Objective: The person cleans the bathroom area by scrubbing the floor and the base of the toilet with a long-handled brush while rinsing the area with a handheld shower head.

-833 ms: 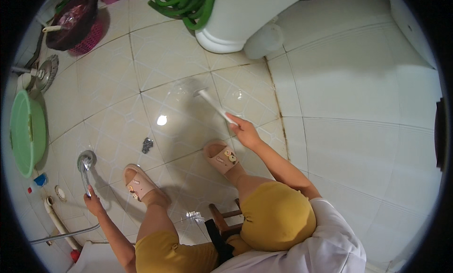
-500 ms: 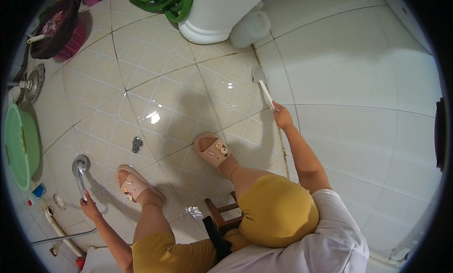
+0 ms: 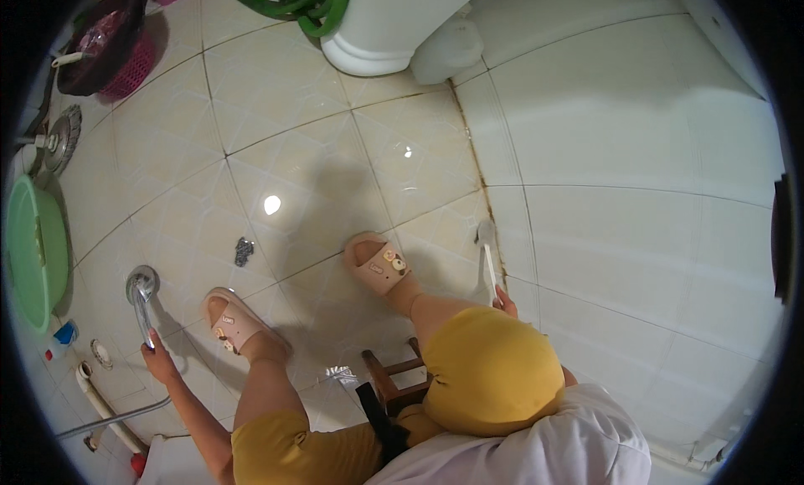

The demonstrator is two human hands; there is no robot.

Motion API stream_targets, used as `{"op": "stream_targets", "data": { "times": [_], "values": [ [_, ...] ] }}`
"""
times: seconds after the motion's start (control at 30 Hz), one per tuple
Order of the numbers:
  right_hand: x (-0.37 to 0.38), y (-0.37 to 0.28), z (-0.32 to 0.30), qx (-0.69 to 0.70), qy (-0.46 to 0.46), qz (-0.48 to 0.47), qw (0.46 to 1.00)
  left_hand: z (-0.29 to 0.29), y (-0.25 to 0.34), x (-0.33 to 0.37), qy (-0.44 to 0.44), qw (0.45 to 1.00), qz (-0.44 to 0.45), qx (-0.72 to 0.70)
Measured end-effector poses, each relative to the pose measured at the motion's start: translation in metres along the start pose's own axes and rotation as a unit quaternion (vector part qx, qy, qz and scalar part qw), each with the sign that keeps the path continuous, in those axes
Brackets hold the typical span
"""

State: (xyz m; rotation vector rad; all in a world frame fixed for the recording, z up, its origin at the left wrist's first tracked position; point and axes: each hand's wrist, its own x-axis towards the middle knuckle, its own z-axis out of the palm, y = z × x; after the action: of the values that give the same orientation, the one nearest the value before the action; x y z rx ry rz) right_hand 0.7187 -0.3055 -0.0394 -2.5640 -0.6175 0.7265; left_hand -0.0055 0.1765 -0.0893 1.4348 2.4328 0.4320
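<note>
My left hand [image 3: 157,359] is closed round the handle of a chrome shower head [image 3: 143,286], held low at the left with its hose trailing down to the left. My right hand [image 3: 504,302], partly hidden behind my knee, grips the thin white handle of a scrubbing brush [image 3: 489,267]. The brush's small greyish head is by the floor's edge, close to the brownish joint along the right wall. Between the shower head and my right slipper [image 3: 378,263] lies a small crumpled silvery-grey lump [image 3: 244,251] on the wet tiles.
A green basin [image 3: 38,255] stands at the left, below a round grey brush head [image 3: 63,141] and a pink basket [image 3: 130,70]. At the back are a coiled green hose [image 3: 322,12], a white pedestal [image 3: 360,54] and a whitish jug [image 3: 448,49]. A wooden stool [image 3: 381,376] is under me.
My right hand has drawn the brush back toward me along the wall's foot, from near the jug to beside my knee. My left hand and the shower head have hardly moved.
</note>
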Motion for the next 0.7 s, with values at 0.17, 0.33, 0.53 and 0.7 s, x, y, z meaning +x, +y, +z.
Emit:
{"op": "stream_targets", "data": {
  "times": [0.17, 0.33, 0.53, 0.7],
  "values": [
    [0.058, -0.236, 0.054, -0.226, -0.185, -0.141, 0.946, -0.011, 0.047, -0.02, -0.049, 0.997, -0.003, 0.064],
    [0.101, -0.363, 0.079, -0.279, -0.228, -0.294, 0.885, -0.018, 0.049, -0.022, -0.043, 0.995, -0.023, 0.086],
    [0.149, -0.331, 0.038, -0.341, -0.084, -0.179, 0.919, -0.017, 0.051, -0.028, -0.061, 0.996, -0.035, 0.046],
    [0.156, -0.323, 0.041, -0.305, -0.07, -0.199, 0.929, -0.015, 0.058, -0.034, -0.035, 0.998, -0.019, 0.048]
  ]
}}
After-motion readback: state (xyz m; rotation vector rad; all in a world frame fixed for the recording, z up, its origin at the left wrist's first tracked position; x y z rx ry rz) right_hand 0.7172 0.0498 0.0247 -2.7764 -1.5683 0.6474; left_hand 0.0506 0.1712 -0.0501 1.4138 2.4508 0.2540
